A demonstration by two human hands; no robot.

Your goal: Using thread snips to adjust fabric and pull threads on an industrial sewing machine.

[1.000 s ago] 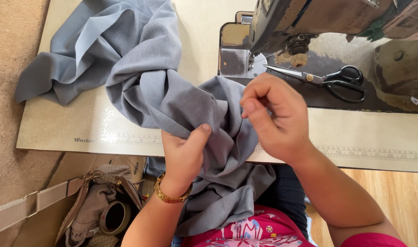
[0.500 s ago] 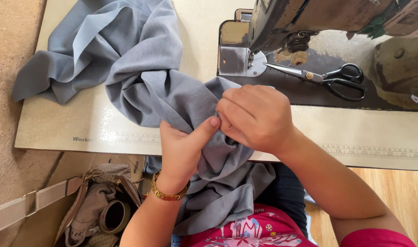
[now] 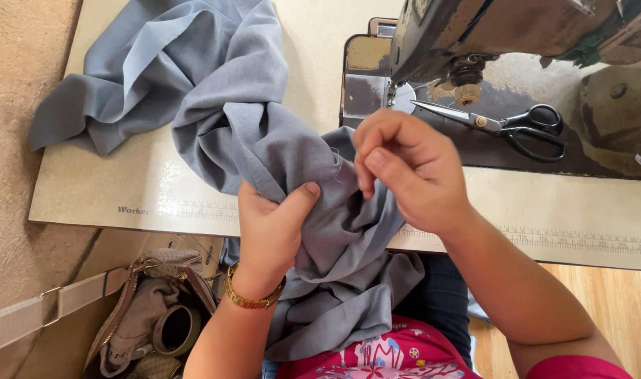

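Note:
A grey cloth (image 3: 215, 105) lies bunched over the cream sewing table (image 3: 152, 203) and hangs down into my lap. My left hand (image 3: 271, 228), with a gold bracelet at the wrist, grips a fold of the cloth at the table's front edge, thumb pressed on top. My right hand (image 3: 404, 168) is just to the right of it, fingertips pinched together on something very fine at the cloth's edge; I cannot tell what.
A dark old sewing machine (image 3: 503, 35) stands at the back right. Black-handled scissors (image 3: 510, 126) lie on its base. An open tan bag (image 3: 152, 316) sits on the floor at the lower left. A wooden floor (image 3: 615, 309) shows at the right.
My right hand came down onto the cloth beside the left thumb, then lifted slightly up and right with its fingertips pinched. The left hand kept its hold on the fold.

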